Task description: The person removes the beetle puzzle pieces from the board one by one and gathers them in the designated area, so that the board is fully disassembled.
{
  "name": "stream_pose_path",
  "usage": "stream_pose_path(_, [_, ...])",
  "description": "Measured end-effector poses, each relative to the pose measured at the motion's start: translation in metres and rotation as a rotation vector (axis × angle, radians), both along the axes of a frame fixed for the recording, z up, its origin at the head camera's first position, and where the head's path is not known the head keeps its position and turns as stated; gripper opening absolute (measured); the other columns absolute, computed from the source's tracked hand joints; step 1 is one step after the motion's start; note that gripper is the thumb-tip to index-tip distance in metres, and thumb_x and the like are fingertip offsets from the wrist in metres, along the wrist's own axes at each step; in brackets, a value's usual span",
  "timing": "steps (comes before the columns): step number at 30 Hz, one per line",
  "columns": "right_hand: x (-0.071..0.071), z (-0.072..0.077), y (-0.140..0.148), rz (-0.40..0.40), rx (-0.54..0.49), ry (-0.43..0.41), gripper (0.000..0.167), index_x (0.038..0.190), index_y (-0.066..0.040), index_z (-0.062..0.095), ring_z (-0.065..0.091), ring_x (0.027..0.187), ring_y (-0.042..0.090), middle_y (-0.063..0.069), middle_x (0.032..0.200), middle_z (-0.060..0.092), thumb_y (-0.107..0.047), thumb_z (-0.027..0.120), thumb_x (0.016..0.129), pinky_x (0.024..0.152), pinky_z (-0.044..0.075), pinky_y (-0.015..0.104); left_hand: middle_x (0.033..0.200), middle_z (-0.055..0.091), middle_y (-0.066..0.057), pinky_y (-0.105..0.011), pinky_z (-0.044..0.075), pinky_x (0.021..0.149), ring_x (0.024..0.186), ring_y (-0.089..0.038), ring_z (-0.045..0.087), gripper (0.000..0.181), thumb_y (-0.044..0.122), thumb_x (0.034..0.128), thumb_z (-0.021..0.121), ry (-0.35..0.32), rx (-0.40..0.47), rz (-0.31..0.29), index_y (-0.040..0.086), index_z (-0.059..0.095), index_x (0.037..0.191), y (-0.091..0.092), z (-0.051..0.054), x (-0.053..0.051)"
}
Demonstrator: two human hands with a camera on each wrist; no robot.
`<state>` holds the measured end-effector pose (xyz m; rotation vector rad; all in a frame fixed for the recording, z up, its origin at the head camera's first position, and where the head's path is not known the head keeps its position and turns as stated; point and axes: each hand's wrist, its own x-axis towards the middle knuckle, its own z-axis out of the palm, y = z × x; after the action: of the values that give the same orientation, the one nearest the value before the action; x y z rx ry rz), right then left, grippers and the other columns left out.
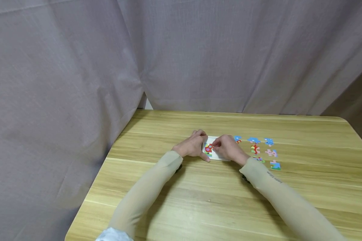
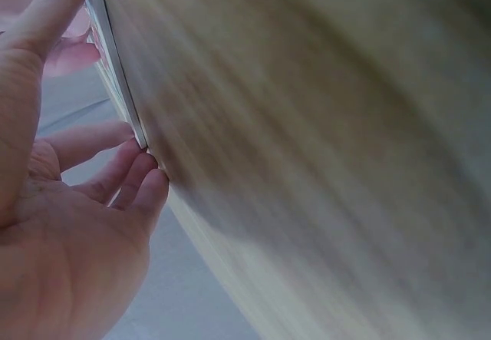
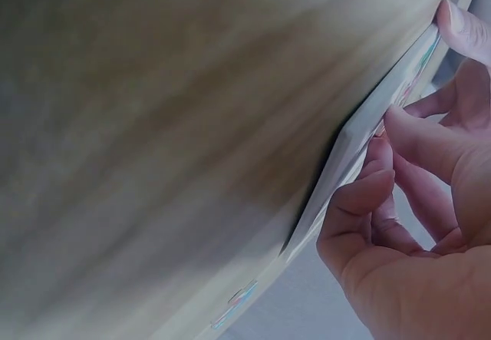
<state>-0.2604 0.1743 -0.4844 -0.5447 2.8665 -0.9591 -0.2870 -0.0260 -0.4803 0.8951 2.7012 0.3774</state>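
A white puzzle tray (image 1: 218, 158) lies flat on the table, with colourful pieces (image 1: 208, 150) fitted at its left end showing red, yellow and green. My left hand (image 1: 194, 145) grips the tray's left end, thumb on the near edge and fingers at the far corner; the left wrist view shows those fingers against the tray edge (image 2: 116, 71). Over the tray, my right hand (image 1: 228, 148) pinches a small puzzle piece (image 3: 379, 130) between thumb and fingertips, beside the fitted pieces. The fingers hide most of that piece.
Several loose puzzle pieces lie in rough rows right of the tray, among them a blue one (image 1: 269, 142), a pink one (image 1: 271, 153) and a blue-green one (image 1: 275, 165). The wooden table (image 1: 199, 201) meets a grey curtain (image 1: 199, 60) at its back and left.
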Motion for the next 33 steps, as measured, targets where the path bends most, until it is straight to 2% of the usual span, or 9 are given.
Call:
stream_pose_path(5, [0.001,0.003,-0.003,-0.005,0.011,-0.010,0.011,0.097,0.003,0.083,0.069,0.084,0.022,0.014,0.091,0.081,0.004,0.072,0.094,0.077,0.056,0.035,0.163,0.045,-0.006,-0.034,0.048,0.122,0.146,-0.024,0.042,0.073,0.054,0.0817,0.094,-0.001,0.000,-0.002,0.013,0.066,0.135,0.000,0.001,0.000])
stream_pose_path(12, [-0.001,0.003,-0.007,-0.036,0.038,-0.024,0.013,0.092,0.003,0.078,0.063,0.079,0.021,0.010,0.083,0.074,0.005,0.066,0.090,0.071,0.050,0.029,0.162,0.046,-0.006,-0.033,0.047,0.122,0.144,-0.024,0.043,0.071,0.053,0.0815,0.095,0.008,0.002,-0.008,0.012,0.066,0.132,-0.001,0.001,0.000])
stream_pose_path(19, [-0.002,0.003,-0.010,-0.081,0.070,-0.111,0.012,0.094,0.000,0.074,0.061,0.083,0.021,0.010,0.089,0.071,0.003,0.062,0.095,0.073,0.047,0.028,0.163,0.045,-0.005,-0.032,0.047,0.122,0.144,-0.022,0.042,0.071,0.052,0.0810,0.095,0.003,0.012,0.000,0.012,0.067,0.132,-0.001,0.000,0.000])
stream_pose_path(27, [-0.002,0.001,-0.009,-0.040,0.042,-0.083,0.009,0.093,0.002,0.072,0.062,0.081,0.021,0.010,0.085,0.070,0.002,0.064,0.096,0.072,0.049,0.030,0.164,0.044,-0.005,-0.033,0.047,0.123,0.147,-0.022,0.041,0.074,0.053,0.0832,0.094,-0.013,0.018,0.003,0.012,0.065,0.138,-0.002,-0.001,-0.001])
stream_pose_path(28, [-0.005,-0.006,-0.006,-0.026,0.029,-0.057,0.009,0.092,0.001,0.072,0.061,0.080,0.021,0.009,0.084,0.069,0.002,0.063,0.095,0.071,0.049,0.030,0.164,0.045,-0.005,-0.034,0.046,0.124,0.148,-0.023,0.041,0.074,0.053,0.0852,0.092,-0.013,0.025,-0.001,0.011,0.065,0.140,-0.002,-0.001,-0.001])
stream_pose_path(32, [-0.004,-0.006,-0.004,-0.001,0.025,-0.027,0.008,0.091,0.001,0.070,0.061,0.079,0.020,0.008,0.083,0.068,0.001,0.063,0.093,0.071,0.050,0.030,0.162,0.048,-0.007,-0.034,0.044,0.127,0.149,-0.025,0.044,0.057,0.048,0.0944,0.085,0.009,0.042,-0.022,0.008,0.068,0.132,-0.002,-0.002,-0.003])
stream_pose_path(33, [-0.007,-0.012,-0.003,0.005,0.030,-0.007,0.007,0.091,0.000,0.070,0.060,0.078,0.020,0.008,0.083,0.067,0.001,0.063,0.093,0.071,0.049,0.030,0.161,0.048,-0.008,-0.034,0.043,0.128,0.149,-0.026,0.045,0.053,0.046,0.0959,0.084,0.013,0.045,-0.024,0.008,0.068,0.129,-0.002,-0.002,-0.003])
